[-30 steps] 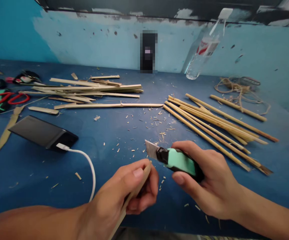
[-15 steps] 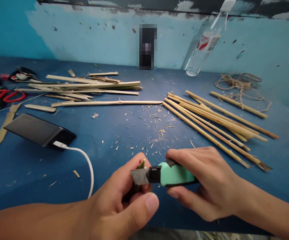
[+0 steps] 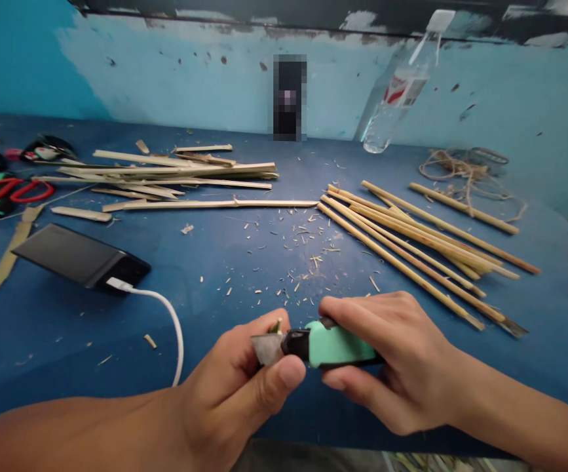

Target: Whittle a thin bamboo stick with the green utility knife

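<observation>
Right hand (image 3: 392, 370) clasps the green knife (image 3: 340, 344), its long axis pointing left; the blade (image 3: 265, 349) crosses the strip (image 3: 278, 325) held in the left hand (image 3: 239, 393)'s grip

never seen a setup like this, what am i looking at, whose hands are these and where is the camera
There is no machine here: a person works bare-handed. One camera, worn on that person's head and looking forward and down, takes every picture.

The right hand holds a green and black knife. Its blade is at a strip in the left hand; only a little of that strip shows.

On the blue table, split strips lie to the left, sticks to the right, and shavings between. There is also a dark device with a white cable, some string, and a bottle at the back.
</observation>
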### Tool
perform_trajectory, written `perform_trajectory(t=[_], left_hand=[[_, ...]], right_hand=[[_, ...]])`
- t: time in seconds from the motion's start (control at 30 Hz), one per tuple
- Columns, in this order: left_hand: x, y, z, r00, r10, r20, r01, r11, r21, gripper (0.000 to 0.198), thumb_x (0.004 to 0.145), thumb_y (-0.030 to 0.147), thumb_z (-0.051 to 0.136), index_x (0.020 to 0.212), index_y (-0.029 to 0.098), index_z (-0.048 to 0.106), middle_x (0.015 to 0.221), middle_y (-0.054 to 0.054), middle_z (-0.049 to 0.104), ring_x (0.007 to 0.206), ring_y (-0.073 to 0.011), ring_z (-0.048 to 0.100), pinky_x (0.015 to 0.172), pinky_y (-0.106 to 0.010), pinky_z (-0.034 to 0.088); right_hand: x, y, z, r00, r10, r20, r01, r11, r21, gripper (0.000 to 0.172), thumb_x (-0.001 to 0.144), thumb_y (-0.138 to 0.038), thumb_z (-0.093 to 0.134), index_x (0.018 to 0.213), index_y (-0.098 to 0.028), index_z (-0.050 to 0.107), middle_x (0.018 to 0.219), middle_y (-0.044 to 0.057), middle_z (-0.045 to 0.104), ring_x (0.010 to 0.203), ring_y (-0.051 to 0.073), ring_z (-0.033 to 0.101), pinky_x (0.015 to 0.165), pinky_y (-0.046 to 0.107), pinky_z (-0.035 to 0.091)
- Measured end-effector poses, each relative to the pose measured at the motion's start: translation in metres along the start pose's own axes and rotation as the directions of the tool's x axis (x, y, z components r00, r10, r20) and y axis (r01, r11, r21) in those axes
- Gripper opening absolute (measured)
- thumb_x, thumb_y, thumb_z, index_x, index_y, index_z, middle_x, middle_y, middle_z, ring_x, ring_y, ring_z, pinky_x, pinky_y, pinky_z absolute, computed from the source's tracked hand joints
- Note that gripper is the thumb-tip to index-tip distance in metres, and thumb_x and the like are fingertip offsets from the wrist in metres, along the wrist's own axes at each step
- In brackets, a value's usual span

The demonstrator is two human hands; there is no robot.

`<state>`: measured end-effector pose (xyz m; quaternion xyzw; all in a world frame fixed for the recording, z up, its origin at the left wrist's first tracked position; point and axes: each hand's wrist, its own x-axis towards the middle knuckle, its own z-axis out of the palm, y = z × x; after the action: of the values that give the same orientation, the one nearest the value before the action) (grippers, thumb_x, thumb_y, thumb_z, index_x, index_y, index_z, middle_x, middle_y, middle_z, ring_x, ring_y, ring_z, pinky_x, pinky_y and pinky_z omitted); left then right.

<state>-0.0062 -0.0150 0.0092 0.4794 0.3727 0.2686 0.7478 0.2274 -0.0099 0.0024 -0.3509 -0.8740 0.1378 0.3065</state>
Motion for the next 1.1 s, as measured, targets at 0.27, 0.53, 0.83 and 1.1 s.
perform_trajectory(t=[0.27,0.53,0.83,1.1], left_hand=[[0.010,-0.010,-0.002,0.996,-0.080,0.026,0.083,0.979,-0.185,0.056,0.095,0.067,0.059,0.067,0.023,0.040,0.048,0.013,0.025,0.037,-0.0043,0.013,0.032,-0.019,0.011],[0.008,0.005,-0.007,0.970,-0.136,0.201,0.132,0.991,0.034,0.056,0.094,0.063,0.064,0.068,0.024,0.034,0.046,0.013,0.030,0.038,-0.0038,0.020,0.036,-0.019,0.013],[0.000,0.011,-0.015,0.994,-0.098,0.037,0.092,0.986,0.141,0.056,0.083,0.070,0.072,0.078,0.023,0.042,0.071,0.007,0.035,0.060,-0.0099,0.028,0.052,-0.023,0.026],[0.003,0.014,-0.008,0.995,-0.025,0.098,0.010,0.988,0.153,0.045,0.091,0.067,0.063,0.085,0.023,0.058,0.074,0.003,0.044,0.062,-0.0130,0.034,0.053,-0.025,0.032]], right_hand=[[0.005,-0.005,0.012,0.989,0.103,-0.107,-0.116,0.986,-0.122,0.030,0.101,-0.047,0.057,0.115,-0.021,0.054,0.074,-0.003,0.066,0.056,0.013,0.059,0.052,0.026,0.038],[0.008,0.009,-0.007,0.940,0.287,-0.185,-0.311,0.943,-0.117,0.029,0.101,-0.046,0.058,0.117,-0.022,0.056,0.061,-0.007,0.052,0.045,0.010,0.043,0.047,0.023,0.034],[0.001,-0.007,-0.003,0.991,0.125,0.038,-0.124,0.992,-0.018,0.024,0.103,-0.042,0.052,0.118,-0.023,0.049,0.078,-0.004,0.067,0.061,0.013,0.061,0.054,0.026,0.036],[0.002,-0.011,0.000,0.991,0.098,0.086,-0.100,0.995,0.019,0.024,0.104,-0.042,0.051,0.117,-0.023,0.048,0.078,-0.003,0.067,0.062,0.013,0.061,0.054,0.026,0.036]])
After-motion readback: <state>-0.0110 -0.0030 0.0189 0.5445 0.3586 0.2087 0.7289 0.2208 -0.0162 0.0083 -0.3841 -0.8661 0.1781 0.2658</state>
